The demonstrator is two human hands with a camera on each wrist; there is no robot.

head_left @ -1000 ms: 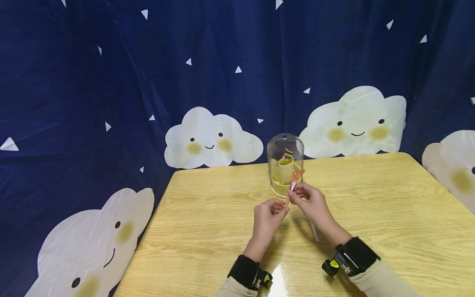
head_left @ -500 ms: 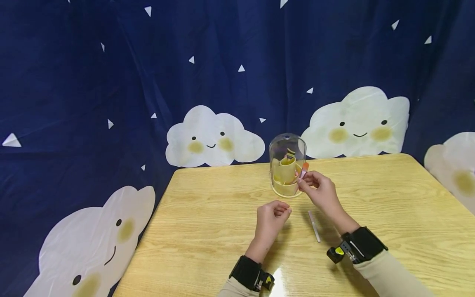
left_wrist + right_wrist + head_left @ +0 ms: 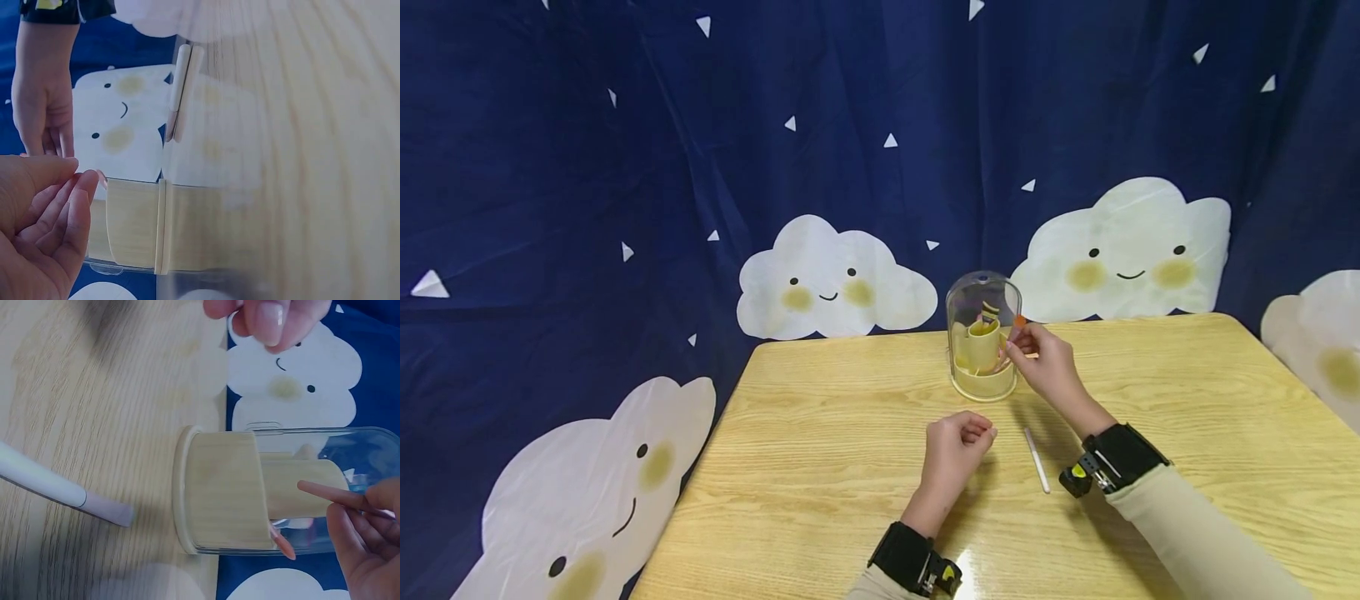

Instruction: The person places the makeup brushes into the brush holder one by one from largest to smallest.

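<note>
My right hand [image 3: 1051, 367] pinches a makeup brush [image 3: 1019, 322] with orange bristles pointing up. In the right wrist view, the tapered handle [image 3: 334, 494] sticks out from the fingertips over the pale yellow holder [image 3: 225, 487]. That holder stands upright at the table's back under a clear domed cover, with an inner cup [image 3: 983, 346] and small items inside. Whether the handle sits within a compartment, I cannot tell. Nearer to me, my left hand [image 3: 955, 450] hovers with fingers loosely curled, holding nothing. A slim white stick [image 3: 1037, 461] with a pale pinkish end lies on the wood between the arms.
The light wooden table [image 3: 820, 442] ends at a dark blue curtain [image 3: 850, 83] with smiling white clouds. Inside the holder, a pinkish-orange item [image 3: 284, 542] protrudes from the lower compartment. Both wrists wear black straps with small cameras.
Both hands were on the brush a second ago. My left hand has let go and stays low, while my right has carried the brush up and rightward, to the holder's right side.
</note>
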